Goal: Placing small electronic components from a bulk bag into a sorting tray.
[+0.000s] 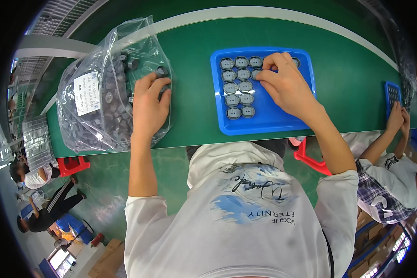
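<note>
My left hand (150, 104) rests at the right side of a clear plastic bag (113, 51) full of small dark grey parts. Its thumb and forefinger close around one small dark part (162, 89), mostly hidden by the fingers; another dark part (161, 71) lies just beyond the fingertips. Over a blue tray (220, 121), my right hand (285, 83) has its fingers bent and pinched at a small oval grey part (255, 73). Oval parts (234, 112) stand in rows along the tray's left side and far edge, some hidden behind my right hand.
A white label (86, 92) is on the bag. The green table (192, 88) has a pale rail along its far side. At the right, another person's hands (397, 118) work at a second blue tray (393, 95). Red stools (306, 157) stand below the table edge.
</note>
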Tool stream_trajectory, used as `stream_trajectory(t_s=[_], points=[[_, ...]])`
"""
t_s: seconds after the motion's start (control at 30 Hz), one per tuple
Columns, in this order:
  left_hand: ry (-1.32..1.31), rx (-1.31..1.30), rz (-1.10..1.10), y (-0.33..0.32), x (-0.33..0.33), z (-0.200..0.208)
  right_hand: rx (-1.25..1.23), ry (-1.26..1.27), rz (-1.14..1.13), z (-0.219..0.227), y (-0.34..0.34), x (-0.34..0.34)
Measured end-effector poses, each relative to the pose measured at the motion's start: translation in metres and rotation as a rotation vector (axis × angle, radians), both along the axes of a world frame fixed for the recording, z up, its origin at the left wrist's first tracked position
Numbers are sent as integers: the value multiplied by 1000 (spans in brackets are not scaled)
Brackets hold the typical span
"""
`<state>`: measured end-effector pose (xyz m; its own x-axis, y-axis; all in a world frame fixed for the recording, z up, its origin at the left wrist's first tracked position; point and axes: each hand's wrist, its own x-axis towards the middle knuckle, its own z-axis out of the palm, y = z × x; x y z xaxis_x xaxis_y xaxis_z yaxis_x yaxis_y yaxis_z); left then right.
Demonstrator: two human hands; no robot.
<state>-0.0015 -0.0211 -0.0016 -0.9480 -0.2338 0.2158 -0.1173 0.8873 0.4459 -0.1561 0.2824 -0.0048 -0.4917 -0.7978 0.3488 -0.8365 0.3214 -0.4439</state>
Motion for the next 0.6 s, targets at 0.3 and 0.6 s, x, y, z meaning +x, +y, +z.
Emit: stream_trajectory(t_s=[0.3, 0.6], points=[[18, -2, -2, -10, -10, 9, -27, -30, -9, 6, -7, -15], [388, 200, -109, 52, -10, 54, -258, -799, -44, 42, -8, 33]])
